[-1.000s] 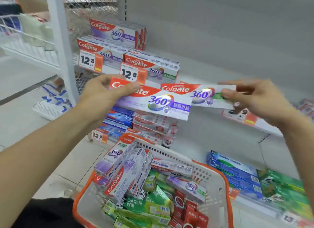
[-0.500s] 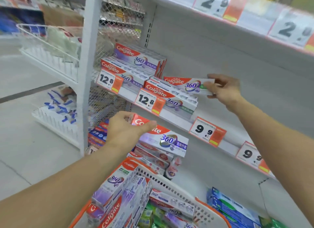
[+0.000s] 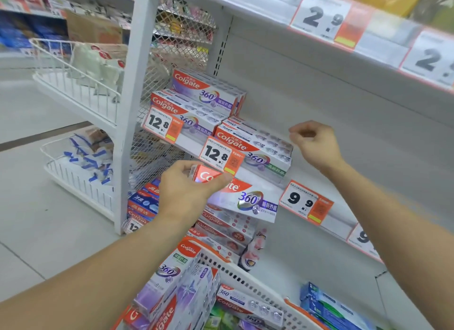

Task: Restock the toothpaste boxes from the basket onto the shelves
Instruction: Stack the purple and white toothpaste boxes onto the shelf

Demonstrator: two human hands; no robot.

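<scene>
Left hand [image 3: 189,189] grips Colgate box [image 3: 242,198] below shelf edge [image 3: 260,176]. Right hand [image 3: 315,144] loosely curled, holds nothing, beside stacked boxes [image 3: 255,145] on shelf. Basket [image 3: 248,280] of toothpaste boxes at bottom.

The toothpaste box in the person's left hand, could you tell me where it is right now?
In the head view, the toothpaste box is centre frame, gripped by the left hand, just below the 12.8 price tag and above the basket.
</scene>
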